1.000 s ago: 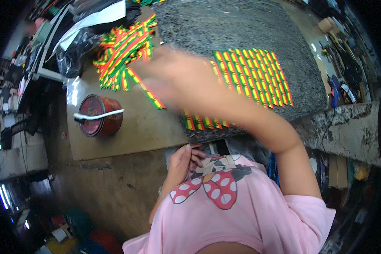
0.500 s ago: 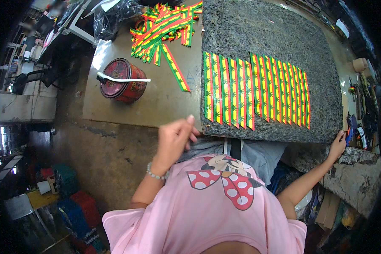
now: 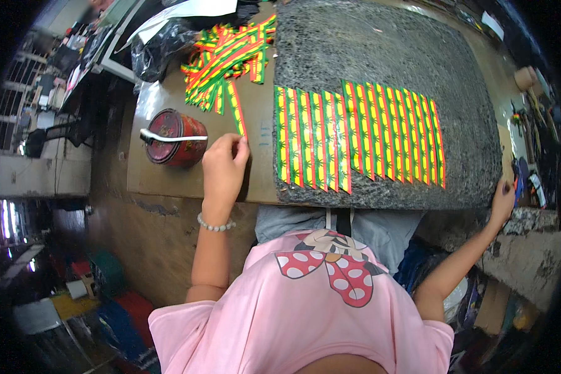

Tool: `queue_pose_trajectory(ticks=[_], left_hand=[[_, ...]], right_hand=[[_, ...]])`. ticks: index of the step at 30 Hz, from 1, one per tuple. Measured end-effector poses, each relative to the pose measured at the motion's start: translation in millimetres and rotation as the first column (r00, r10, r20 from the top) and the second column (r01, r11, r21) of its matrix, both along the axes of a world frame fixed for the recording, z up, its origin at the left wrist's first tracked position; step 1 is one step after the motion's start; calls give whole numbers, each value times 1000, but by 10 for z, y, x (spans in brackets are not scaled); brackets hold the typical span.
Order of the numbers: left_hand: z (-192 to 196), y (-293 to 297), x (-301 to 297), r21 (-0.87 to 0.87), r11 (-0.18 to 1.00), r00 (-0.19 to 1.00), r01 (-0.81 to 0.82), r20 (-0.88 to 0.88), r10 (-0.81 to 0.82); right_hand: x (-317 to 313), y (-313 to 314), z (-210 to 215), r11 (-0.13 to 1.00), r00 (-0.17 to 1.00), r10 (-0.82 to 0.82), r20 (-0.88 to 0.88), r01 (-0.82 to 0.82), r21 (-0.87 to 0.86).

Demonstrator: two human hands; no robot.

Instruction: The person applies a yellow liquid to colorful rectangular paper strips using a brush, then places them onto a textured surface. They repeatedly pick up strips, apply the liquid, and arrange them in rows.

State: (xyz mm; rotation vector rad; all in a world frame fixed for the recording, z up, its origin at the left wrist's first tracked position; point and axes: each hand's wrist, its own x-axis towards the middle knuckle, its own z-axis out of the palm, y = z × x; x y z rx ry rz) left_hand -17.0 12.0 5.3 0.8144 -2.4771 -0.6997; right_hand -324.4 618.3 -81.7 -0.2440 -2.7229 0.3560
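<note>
My left hand (image 3: 223, 167) pinches the near end of a red, yellow and green patterned strip (image 3: 236, 112) that lies on the bare tabletop. Beyond it is a tangled pile of similar strips (image 3: 234, 56). Just left of the hand stands a round dark red tin (image 3: 190, 142), a white-handled brush (image 3: 179, 139) lying across its lid. At the dark slab's near right corner is my right hand (image 3: 503, 201), its fingers curled; what they grip is too small to make out. Several strips (image 3: 361, 134) lie side by side on the dark speckled slab (image 3: 380, 47).
A black plastic bag (image 3: 159, 50) lies at the far left of the table. Along the right edge are a blue-handled tool (image 3: 518, 182) and a brown roll (image 3: 525, 78). A rough concrete ledge (image 3: 523, 249) stands below right. Coloured stacks (image 3: 118, 311) sit on the floor at lower left.
My left hand has moved forward and left to the loose strip and closed on its near end. The view has shifted slightly; my right hand stays by the slab's corner.
</note>
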Motion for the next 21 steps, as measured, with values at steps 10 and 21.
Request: queue_pose_trajectory(ticks=[10, 21], left_hand=[[-38, 303, 91, 578, 815, 881, 28, -400, 254], [610, 1388, -662, 490, 691, 708, 532, -705, -46]], right_hand=[[76, -406, 69, 991, 986, 105, -132, -92, 102], [766, -1199, 689, 953, 908, 275, -315, -213, 217]])
